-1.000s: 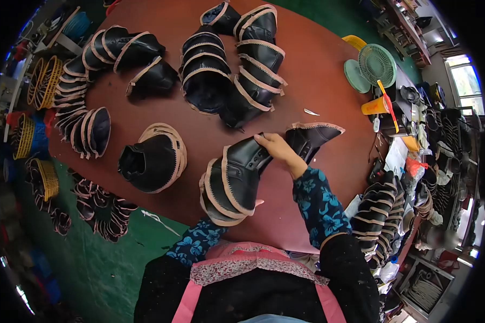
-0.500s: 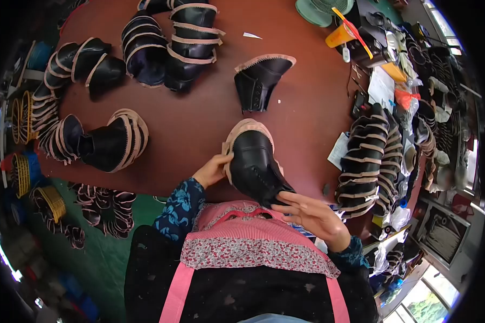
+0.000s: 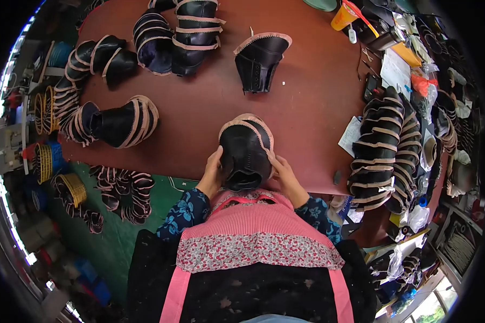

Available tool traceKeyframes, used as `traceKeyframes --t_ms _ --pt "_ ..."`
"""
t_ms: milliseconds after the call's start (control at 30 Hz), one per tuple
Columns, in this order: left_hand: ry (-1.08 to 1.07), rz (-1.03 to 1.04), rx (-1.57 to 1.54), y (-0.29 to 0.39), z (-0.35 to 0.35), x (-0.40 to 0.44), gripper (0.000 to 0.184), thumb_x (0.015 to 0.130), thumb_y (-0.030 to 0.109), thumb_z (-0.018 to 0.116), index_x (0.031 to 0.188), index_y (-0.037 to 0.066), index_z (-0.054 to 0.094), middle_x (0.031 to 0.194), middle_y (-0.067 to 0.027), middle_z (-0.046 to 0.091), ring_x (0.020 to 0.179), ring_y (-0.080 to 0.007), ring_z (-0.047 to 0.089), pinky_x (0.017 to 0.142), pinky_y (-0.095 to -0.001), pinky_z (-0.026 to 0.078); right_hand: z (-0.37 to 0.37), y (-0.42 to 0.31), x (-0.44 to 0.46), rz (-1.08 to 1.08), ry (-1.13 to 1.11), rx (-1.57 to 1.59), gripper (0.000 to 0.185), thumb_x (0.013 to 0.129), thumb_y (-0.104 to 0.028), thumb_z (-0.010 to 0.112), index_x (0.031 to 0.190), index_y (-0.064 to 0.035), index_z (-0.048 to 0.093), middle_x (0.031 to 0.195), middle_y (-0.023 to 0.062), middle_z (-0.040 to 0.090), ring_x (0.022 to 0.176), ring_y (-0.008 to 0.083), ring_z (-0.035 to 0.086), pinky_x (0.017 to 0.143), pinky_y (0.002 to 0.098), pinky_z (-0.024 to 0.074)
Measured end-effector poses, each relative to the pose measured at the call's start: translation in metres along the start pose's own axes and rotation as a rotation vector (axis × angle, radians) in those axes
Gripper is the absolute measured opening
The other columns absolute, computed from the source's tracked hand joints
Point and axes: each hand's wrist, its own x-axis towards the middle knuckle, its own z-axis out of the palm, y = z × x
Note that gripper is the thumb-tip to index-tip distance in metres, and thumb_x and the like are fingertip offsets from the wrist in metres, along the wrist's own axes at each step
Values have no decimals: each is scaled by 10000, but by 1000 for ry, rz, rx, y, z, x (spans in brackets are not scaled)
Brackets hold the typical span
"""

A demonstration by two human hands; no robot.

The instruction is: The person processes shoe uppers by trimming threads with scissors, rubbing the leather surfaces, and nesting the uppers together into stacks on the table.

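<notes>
A black leather boot upper (image 3: 241,151) with a pinkish zigzag-cut edge is held just above the near edge of the table, its dark opening toward my body. Against its left side presses my left hand (image 3: 212,171), thumb on the leather and the other fingers partly hidden. My right hand (image 3: 284,173) grips the right side by the pinkish edge, fingers partly behind it. Two pinkish edges show at the top; whether a second upper lies beneath, I cannot tell. Farther up the table, a single boot upper (image 3: 260,63) with an eyelet row stands alone.
Nested boot uppers (image 3: 125,123) lie at the left, with more rows (image 3: 195,40) toward the back left. Along the right stand stacked uppers (image 3: 378,153) beside paper sheets (image 3: 396,72) and an orange cup (image 3: 341,19). Yellow baskets (image 3: 73,188) sit beyond the red-brown table (image 3: 194,116).
My right hand has moved from the narrow lower end up to the upper's right side and closed on it. The upper has turned so its opening faces me. The view has shifted slightly.
</notes>
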Motion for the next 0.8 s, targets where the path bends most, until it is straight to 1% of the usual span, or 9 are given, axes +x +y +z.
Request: traceKeyframes --t_ms 33,100,133,200,400,467,600,667,800 --pt "-4 -20 88 -4 -1 -2 583 989 448 645 1384 28 556 1314 -95 635 1151 -211 637 1024 -360 490 8 -7 1 4 -12 -4 655 976 -472 650 1460 -61 492 1284 141 613 1231 312 579 1080 433 459" --pt "48 -110 88 -4 7 -3 550 928 352 749 1340 28 586 1266 -78 665 1185 -204 624 1041 -372 478 24 -24 -3 67 -368 532 651 984 -530 606 1431 -63 531 1244 145 681 1165 301 645 1075 472 479" --pt "48 -107 87 -1 20 -7 550 928 352 749 1340 28 586 1266 -78 665 1185 -204 624 1041 -372 478 23 -36 -13 255 -546 682 666 983 -525 594 1428 -34 534 1389 146 615 1239 318 598 1080 490 479" --pt "-31 112 190 9 50 -19 516 941 306 735 1328 4 577 1237 -118 679 1125 -227 658 990 -388 531 23 -27 -15 184 -611 685 595 1008 -465 579 1417 -34 543 1388 156 612 1226 311 609 1063 474 500" --pt "-194 277 255 57 144 -83 391 946 195 736 1238 -22 590 1133 -122 695 977 -198 706 870 -323 590 43 -21 -40 -38 -762 869 494 1044 -289 580 1448 -26 472 1366 156 584 1189 262 632 1052 399 541" --pt "-238 271 216 59 150 -88 379 956 195 726 1235 -22 590 1132 -118 696 976 -197 706 870 -324 592 62 -27 -54 389 -788 1428 502 1055 -251 570 1482 -36 419 1396 151 555 1255 236 591 1074 368 523" --pt "-230 327 173 66 141 -91 379 974 208 710 1252 -20 590 1148 -113 699 987 -197 706 869 -320 593 67 -18 -53 241 -876 1426 524 1070 -232 543 1523 -44 357 1471 150 500 1306 227 553 1118 373 482" --pt "-230 333 163 65 127 -90 388 980 222 706 1263 -17 592 1160 -111 700 993 -194 706 876 -319 591 90 -49 -94 -581 -386 334 492 1090 -260 489 1523 -51 382 1504 150 488 1305 247 558 1148 422 449" --pt "-183 226 44 70 98 -76 412 999 281 681 1286 -4 602 1171 -115 712 1044 -189 694 931 -336 567 82 -56 -63 -289 -808 849 484 1090 -339 460 1486 -60 470 1482 155 530 1294 274 571 1157 476 426"
